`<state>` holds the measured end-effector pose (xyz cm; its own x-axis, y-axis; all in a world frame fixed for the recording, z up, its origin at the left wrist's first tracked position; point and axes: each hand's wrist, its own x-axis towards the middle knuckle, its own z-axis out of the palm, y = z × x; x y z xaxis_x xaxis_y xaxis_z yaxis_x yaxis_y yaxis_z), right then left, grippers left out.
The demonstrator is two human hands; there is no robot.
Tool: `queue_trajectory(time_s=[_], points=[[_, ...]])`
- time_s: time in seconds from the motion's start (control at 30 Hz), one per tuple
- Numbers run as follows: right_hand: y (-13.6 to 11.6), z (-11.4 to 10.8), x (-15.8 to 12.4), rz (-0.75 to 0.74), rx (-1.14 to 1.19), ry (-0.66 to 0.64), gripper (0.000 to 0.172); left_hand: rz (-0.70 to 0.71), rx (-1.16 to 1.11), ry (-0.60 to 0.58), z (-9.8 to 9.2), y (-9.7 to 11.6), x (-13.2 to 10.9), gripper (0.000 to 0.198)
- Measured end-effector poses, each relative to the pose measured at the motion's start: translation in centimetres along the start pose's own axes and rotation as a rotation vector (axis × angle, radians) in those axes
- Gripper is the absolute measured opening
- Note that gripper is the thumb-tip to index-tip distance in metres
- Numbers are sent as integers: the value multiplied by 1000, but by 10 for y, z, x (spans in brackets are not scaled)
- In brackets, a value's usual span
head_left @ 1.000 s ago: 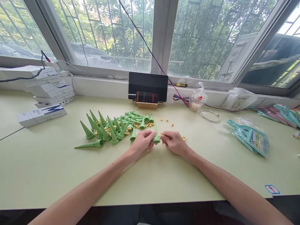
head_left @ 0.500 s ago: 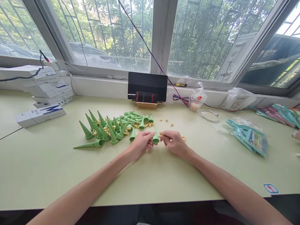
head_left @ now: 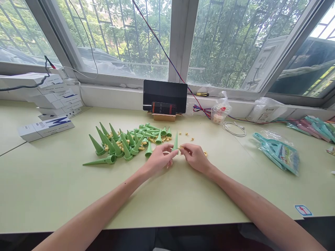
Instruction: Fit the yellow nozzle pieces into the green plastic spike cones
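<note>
Tapered green plastic cone [head_left: 176, 140], right of green-cone pile [head_left: 126, 152]: open base now turned from view. Left hand [head_left: 160, 157] fingers grip cone; right hand [head_left: 195, 159] fingers pinch small yellow plastic piece [head_left: 180, 147] beside it. Apparent regrip; contact unclear.

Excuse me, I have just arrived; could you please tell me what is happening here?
At the table, the person's left hand holds a green cone, tip up. The right hand pinches a small yellow piece close beside it; I cannot tell whether they touch. More green cones and yellow pieces are gathered to the left.
</note>
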<state>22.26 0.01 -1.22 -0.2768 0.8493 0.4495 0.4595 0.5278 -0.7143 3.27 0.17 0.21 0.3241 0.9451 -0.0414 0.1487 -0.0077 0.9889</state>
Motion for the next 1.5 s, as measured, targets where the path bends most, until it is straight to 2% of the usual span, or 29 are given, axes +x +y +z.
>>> queue_trajectory(time_s=[0.17, 0.37, 0.53, 0.83, 1.13, 1.5], points=[[0, -1, 0, -12, -31, 2, 29, 33, 29, 18, -1, -1, 0, 44], [3, -2, 0, -21, -78, -13, 37, 53, 57, 12, 0, -1, -1, 43], [3, -2, 0, -25, -56, -24, 36, 72, 60, -23, 1, 3, -4, 38], [2, -1, 0, 26, -3, -25, 40, 124, 107, -10, 3, 3, -5, 34], [-9, -4, -1, 217, 225, -132, 41, 272, 218, 20, 3, 4, -7, 18], [-16, -5, 2, 453, 672, -198, 39, 285, 244, 61, 6, -1, -7, 26]])
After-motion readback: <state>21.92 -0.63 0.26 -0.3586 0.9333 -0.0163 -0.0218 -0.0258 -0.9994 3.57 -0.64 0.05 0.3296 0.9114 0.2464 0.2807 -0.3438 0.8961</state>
